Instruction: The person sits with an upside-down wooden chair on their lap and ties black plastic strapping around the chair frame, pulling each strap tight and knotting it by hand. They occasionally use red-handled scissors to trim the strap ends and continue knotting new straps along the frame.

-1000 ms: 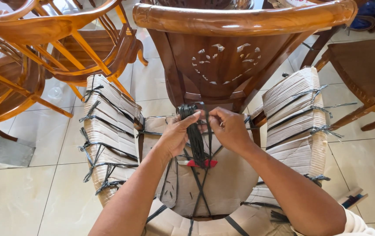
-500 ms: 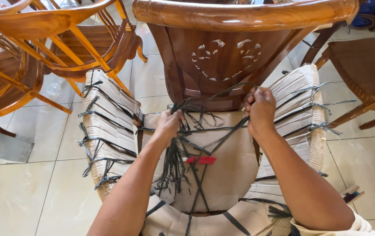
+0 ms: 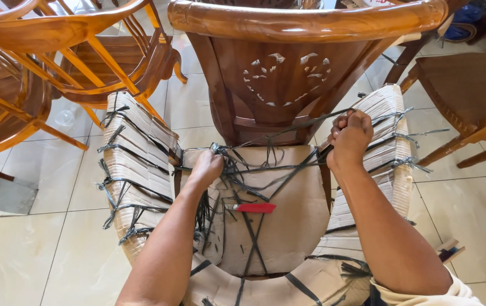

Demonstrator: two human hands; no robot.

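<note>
A carved wooden armchair stands on the tiled floor, its seat and both armrests wrapped in brown cardboard tied down with black plastic straps. Three more wooden chairs crowd round it: two honey-coloured ones at the person's left, one darker at the right. The left armrest wrap shows about five strap bands, many with frayed knots; the right armrest wrap shows about three. The person leans over the seat with two bare hands at work. The left hand is closed round a tangled bunch of straps at the seat's back left corner. The right hand is a tight fist on a single strap near the right armrest, drawn taut across the foot of the backrest. One small red-handled cutter lies loose on the cardboard seat between the forearms, touched by neither hand. To pull the strapping well, it seems best to keep both grips firm, draw the line straight rather than across the carved wood, and keep forearms away from the cutter's tip. Short black strap offcuts dot the seat, too many to count.
</note>
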